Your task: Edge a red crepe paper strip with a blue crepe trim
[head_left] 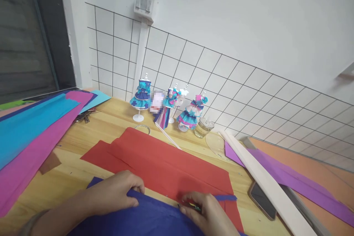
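Dark blue paper (149, 215) lies at the bottom centre, its far edge folded over. My left hand (117, 193) pinches that folded edge between thumb and fingers. At the right end of the edge, my right hand (203, 210) is closed around a small dark tool (195, 205), mostly covered by the fingers, its tip at the blue paper. Red paper (166, 162) is spread just beyond both hands. A narrow blue strip (225, 198) rests on the red paper, to the right of my right hand.
Small dress forms (142, 94) in paper dresses stand at the back near a glass cup (204, 127). Cyan and pink papers (41, 132) cover the left side. Rolled pale paper (265, 180), purple paper (290, 180) and a phone (262, 200) lie at the right.
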Available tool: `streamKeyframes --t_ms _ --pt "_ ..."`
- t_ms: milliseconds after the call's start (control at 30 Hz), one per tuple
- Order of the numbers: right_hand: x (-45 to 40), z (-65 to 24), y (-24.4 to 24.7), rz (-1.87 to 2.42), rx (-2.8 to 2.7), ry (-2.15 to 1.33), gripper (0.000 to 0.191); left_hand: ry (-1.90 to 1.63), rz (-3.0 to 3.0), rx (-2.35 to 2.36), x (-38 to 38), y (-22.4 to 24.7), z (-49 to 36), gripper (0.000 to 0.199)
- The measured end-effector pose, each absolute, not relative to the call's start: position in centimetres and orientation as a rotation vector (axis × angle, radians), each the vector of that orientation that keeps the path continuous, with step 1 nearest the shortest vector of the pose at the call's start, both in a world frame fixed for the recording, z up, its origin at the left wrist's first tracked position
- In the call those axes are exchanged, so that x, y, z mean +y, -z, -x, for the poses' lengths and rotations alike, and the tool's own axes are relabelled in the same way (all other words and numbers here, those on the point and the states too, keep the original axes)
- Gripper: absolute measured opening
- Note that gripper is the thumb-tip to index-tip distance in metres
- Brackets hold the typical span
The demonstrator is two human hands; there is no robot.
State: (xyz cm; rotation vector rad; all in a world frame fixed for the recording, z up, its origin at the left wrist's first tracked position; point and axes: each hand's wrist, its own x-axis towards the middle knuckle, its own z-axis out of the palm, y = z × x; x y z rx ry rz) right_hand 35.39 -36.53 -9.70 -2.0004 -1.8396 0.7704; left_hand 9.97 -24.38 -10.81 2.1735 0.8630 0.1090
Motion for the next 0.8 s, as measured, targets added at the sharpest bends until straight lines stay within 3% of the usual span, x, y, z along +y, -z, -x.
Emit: streamKeyframes --t_ms 300,467,700,800 --pt "-36.2 -34.1 9.8 1.897 -1.932 -0.753 0.01 -0.245 -2.399 0.801 -26.0 11.6 -12.3 0.015" --pt "-36.0 -33.7 10.4 1.922 -1.994 -0.633 0.019 -0.24 -2.481 0.817 -26.3 12.1 -13.1 0.021" --pt "-35.9 -33.2 11.0 1.954 -1.892 -0.598 0.018 -0.324 -2.44 0.824 -26.7 12.3 -13.5 0.014" --pt "-35.8 -33.7 11.2 1.873 -1.602 -0.619 0.032 -0.286 -2.491 0.814 -26.6 12.5 -14.1 0.018"
